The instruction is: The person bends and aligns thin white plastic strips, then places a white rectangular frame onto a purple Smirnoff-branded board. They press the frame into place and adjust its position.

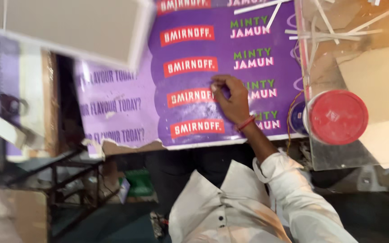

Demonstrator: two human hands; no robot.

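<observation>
My right hand rests on a large purple printed sheet with rows of red labels and green and white lettering. Its fingers are curled together, the tips pressed against the sheet at the edge of a red label. Whether something small is pinched between them I cannot tell. A red thread band sits on the wrist, and a white rolled sleeve covers the forearm. The sheet lies on a board whose near edge is just in front of my body. My left hand is out of view.
A round container with a red lid stands right of the sheet on a brown surface. Thin white strips lie scattered at the top right. A white panel hangs at the top left. A dark metal frame stands at the lower left.
</observation>
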